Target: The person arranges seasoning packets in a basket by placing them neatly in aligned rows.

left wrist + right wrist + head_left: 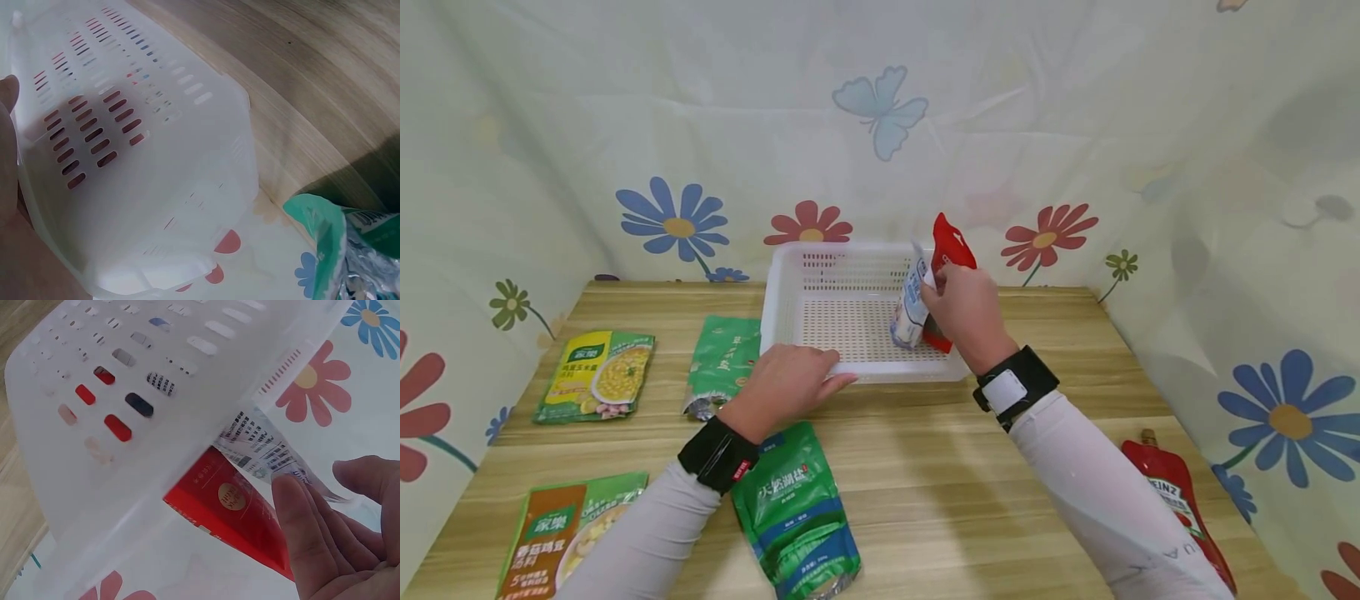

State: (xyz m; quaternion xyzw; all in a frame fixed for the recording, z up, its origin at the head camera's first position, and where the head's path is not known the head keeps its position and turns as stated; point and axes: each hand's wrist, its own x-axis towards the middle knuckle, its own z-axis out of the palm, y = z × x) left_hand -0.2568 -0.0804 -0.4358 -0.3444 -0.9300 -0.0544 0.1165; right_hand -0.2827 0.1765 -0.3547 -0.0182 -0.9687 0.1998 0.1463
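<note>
— Packets: where are they?
— The white packet (912, 304) and red packet (951, 250) stand upright inside the white basket (790, 292), at its right end, pinched together by the right hand (966, 312).
— Nearer the person?
— A green pouch (797, 508) lies on the table (925, 467); beyond it the left hand (790, 382) rests on the basket's front rim, fingers straight and together.

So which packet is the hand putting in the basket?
Find the white basket at the back of the table. At its right end the right hand holds two upright packets. It's the white and blue one, left of the red one.
</note>
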